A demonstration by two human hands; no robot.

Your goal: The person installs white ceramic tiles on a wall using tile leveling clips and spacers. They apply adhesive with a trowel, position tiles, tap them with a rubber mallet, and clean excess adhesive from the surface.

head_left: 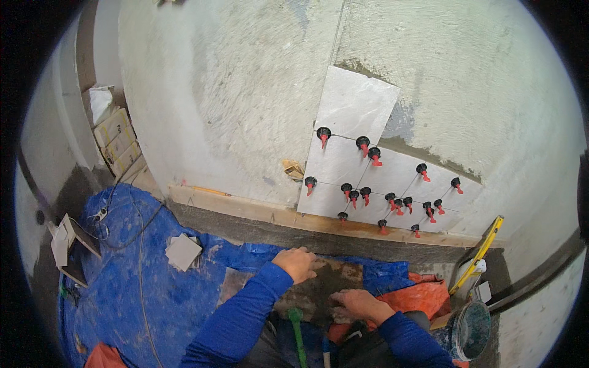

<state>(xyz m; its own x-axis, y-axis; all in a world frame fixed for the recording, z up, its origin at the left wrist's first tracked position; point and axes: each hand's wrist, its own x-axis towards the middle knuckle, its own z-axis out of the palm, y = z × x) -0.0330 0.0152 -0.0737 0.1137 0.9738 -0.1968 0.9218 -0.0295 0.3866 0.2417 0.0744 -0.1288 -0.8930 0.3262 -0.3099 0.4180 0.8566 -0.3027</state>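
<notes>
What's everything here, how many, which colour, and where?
Wall tiles: several, white, facing wall
Tile-levelling clips: about 17, black and red, at tile joints
Walls: several, pale, front and sides
Wooden batten: one, tan, under the tiles
Spirit level: one, yellow, leaning at right
Bucket: one, dark, lower right
Tarp: one, blue, floor
Square pieces: one stack, pale, on tarp
Cables: several, dark, tarp's left side
Boxes: several, tan, stacked far left
Sheeting: two patches, orange, right and lower left
Slab: one, brownish, between hands
Handles: two, green and blue-white, lower centre
Left hand: one, bare, slab's left
Right hand: one, bare, slab's right
Sleeves: two, blue, forearms
</notes>
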